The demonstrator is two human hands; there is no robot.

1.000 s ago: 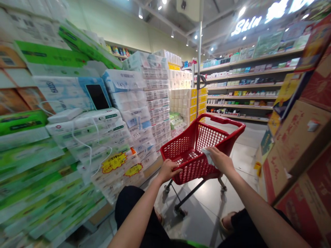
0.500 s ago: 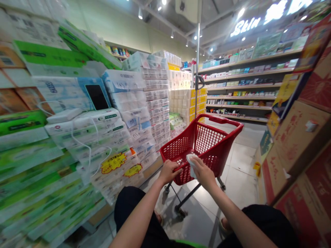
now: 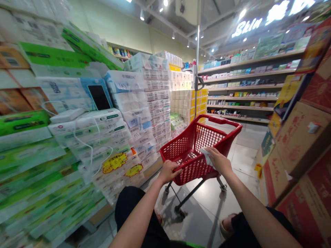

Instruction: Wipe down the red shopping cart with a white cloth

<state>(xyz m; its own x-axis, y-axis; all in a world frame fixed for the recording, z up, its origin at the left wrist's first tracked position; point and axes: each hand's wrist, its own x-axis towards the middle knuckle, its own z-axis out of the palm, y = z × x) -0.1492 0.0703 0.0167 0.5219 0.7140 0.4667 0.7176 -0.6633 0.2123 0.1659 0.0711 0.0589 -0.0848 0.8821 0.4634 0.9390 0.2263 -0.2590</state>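
A red plastic shopping cart (image 3: 217, 132) stands on the grey floor in front of me, its basket showing nothing inside. My left hand (image 3: 168, 171) is closed around the near rim of the basket at its left corner. My right hand (image 3: 218, 160) presses a white cloth (image 3: 207, 155) against the near rim toward the right side, fingers curled over the cloth.
Stacked tissue packs (image 3: 134, 103) fill the left side, with a phone (image 3: 99, 97) and a white power bank (image 3: 67, 115) on them. Cardboard boxes (image 3: 300, 137) crowd the right. A pole (image 3: 197, 65) rises behind the cart. Product shelves (image 3: 240, 86) line the back.
My right hand with the cloth slid left along the rim to near my left hand, then back right to where it began. My left hand kept its grip.
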